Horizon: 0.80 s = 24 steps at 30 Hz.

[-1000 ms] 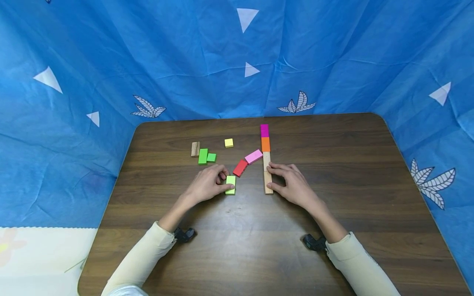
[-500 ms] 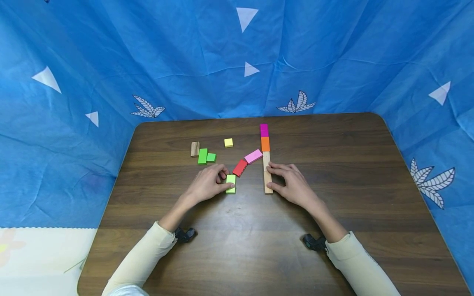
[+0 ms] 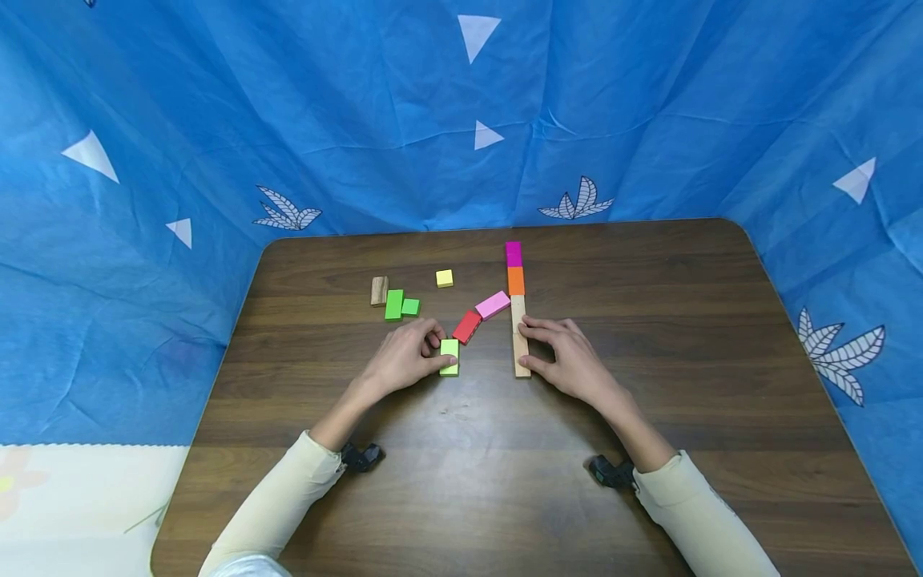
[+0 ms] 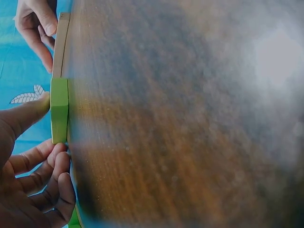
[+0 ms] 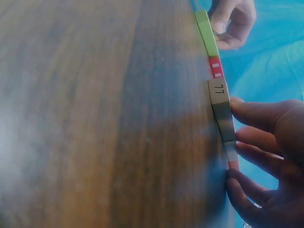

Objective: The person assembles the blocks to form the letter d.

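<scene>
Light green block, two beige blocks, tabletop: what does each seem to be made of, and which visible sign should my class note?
Light green block: probably painted wood; even, opaque colour, though no bare grain shows.
Two beige blocks: likely unpainted wood; pale, natural-looking tone, dark marks on one end.
Tabletop: wood or wood-look laminate, I can't tell which; streaky brown grain, soft sheen.

Table (image 3: 461, 497): block column (image 3: 518, 311) right | block cluster (image 3: 394, 305) left | diagonal block pair (image 3: 468, 326) between (nearer column)

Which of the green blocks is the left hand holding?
The light green block, pinched by the left hand; the two darker green blocks lie side by side beyond that hand.
</scene>
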Each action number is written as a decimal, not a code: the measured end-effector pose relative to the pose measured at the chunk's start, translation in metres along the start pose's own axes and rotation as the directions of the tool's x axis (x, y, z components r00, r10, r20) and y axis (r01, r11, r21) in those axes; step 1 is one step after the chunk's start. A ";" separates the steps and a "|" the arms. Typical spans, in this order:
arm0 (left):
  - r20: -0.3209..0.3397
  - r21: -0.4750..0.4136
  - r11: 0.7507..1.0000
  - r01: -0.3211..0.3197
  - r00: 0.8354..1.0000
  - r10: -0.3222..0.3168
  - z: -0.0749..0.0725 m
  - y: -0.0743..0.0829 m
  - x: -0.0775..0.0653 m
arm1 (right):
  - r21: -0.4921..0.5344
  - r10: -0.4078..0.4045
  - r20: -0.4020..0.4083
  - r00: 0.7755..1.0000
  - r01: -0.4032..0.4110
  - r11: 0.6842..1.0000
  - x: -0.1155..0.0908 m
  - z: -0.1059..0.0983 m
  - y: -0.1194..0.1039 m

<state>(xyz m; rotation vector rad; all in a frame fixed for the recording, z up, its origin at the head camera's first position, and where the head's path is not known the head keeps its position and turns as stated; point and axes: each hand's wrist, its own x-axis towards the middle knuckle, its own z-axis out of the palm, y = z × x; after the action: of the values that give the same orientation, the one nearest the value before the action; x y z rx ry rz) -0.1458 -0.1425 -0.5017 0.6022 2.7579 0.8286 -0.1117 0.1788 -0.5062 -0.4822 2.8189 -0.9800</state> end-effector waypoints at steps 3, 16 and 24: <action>0.000 -0.002 1.000 0.000 1.000 0.000 0.000 0.000 0.000 | -0.002 -0.003 -0.003 1.000 0.003 1.000 0.000 0.000 0.000; 0.003 -0.005 1.000 0.015 1.000 -0.015 0.000 0.000 0.001 | 0.002 -0.006 -0.004 1.000 0.006 1.000 0.000 0.001 0.000; -0.008 -0.003 1.000 0.016 1.000 -0.016 0.001 0.000 0.001 | 0.002 -0.008 -0.007 1.000 0.008 1.000 0.000 0.001 0.001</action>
<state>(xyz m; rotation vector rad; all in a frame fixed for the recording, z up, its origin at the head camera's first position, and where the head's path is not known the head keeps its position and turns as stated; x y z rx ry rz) -0.1467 -0.1417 -0.5026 0.5772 2.7643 0.8332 -0.1119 0.1788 -0.5074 -0.4908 2.8241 -0.9884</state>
